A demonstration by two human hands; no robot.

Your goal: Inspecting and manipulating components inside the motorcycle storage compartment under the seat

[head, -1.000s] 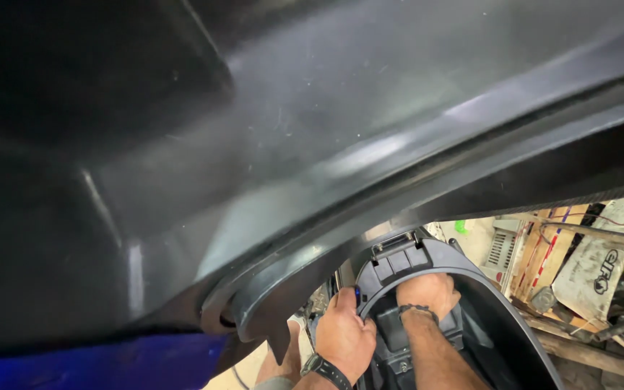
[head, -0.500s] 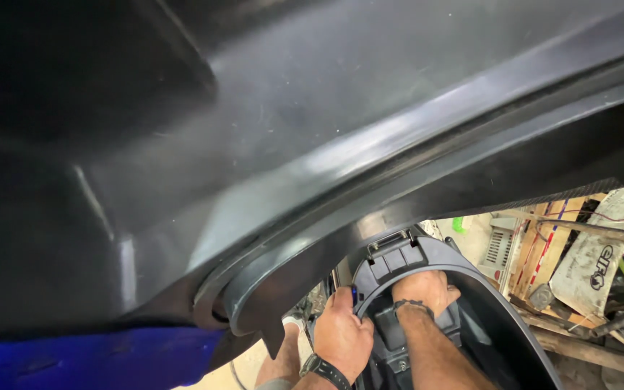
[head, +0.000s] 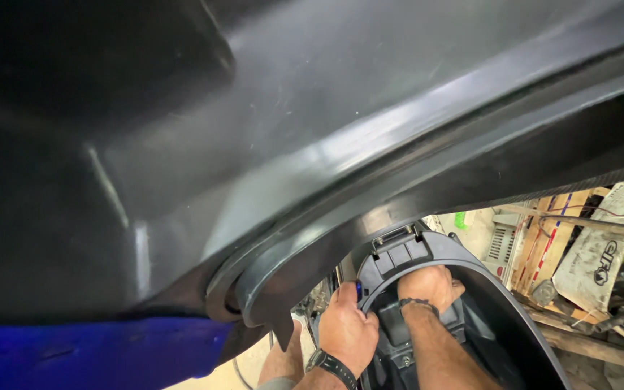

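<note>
Hands under a raised black panel (head: 312, 144): your left hand (head: 347, 331) clamps the rim of a black tub (head: 500, 318); your right hand (head: 427, 287) curls around its inner front edge.

Both hands work low in the frame, right of center. The left hand (head: 346, 328), a dark watch strapped at its wrist, is seen from the back, knuckles up and fingers (head: 346, 295) curled forward in a closed grip. Just beside it, to the right, the right hand (head: 427, 287) reaches slightly farther up the frame, fingers bent downward, a dark beaded band around the wrist. The bare right forearm runs diagonally toward the bottom edge.
</note>
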